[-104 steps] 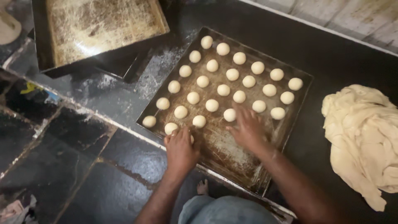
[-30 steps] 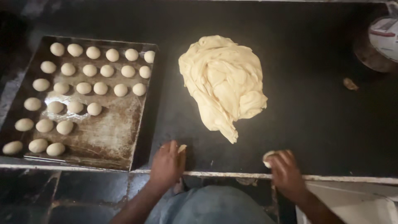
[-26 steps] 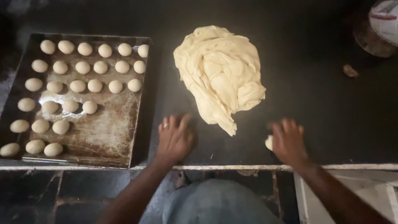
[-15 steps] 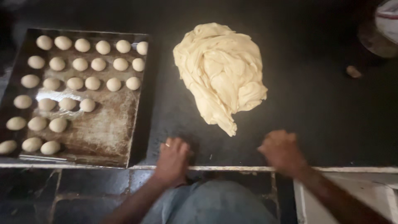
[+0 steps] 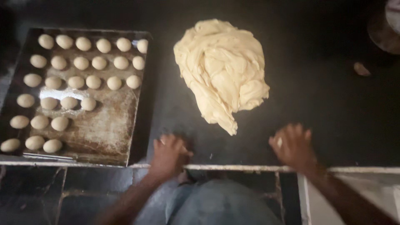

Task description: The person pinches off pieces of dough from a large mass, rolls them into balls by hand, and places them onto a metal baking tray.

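Observation:
A large lump of pale dough [image 5: 223,71] lies on the black counter [image 5: 316,100]. My left hand [image 5: 168,156] presses palm down on the counter near its front edge, just right of the tray, cupped over a small dough piece that is mostly hidden. My right hand [image 5: 293,146] is also palm down near the front edge, right of the lump's tip, with a pale bit of a small dough piece [image 5: 279,141] showing under its fingers. Both hands are blurred. To the left, a dark metal tray [image 5: 104,129] holds several rows of round dough balls [image 5: 83,62].
The counter's light front edge [image 5: 250,168] runs just below both hands. A small dough scrap [image 5: 361,68] lies at the right, and part of a round container [image 5: 385,25] shows in the top right corner. My legs and a dark tiled floor [image 5: 50,196] are below.
The view swung from the tray to the dough lump. Over the last second both hands moved back and forth over small dough pieces by the counter's front edge.

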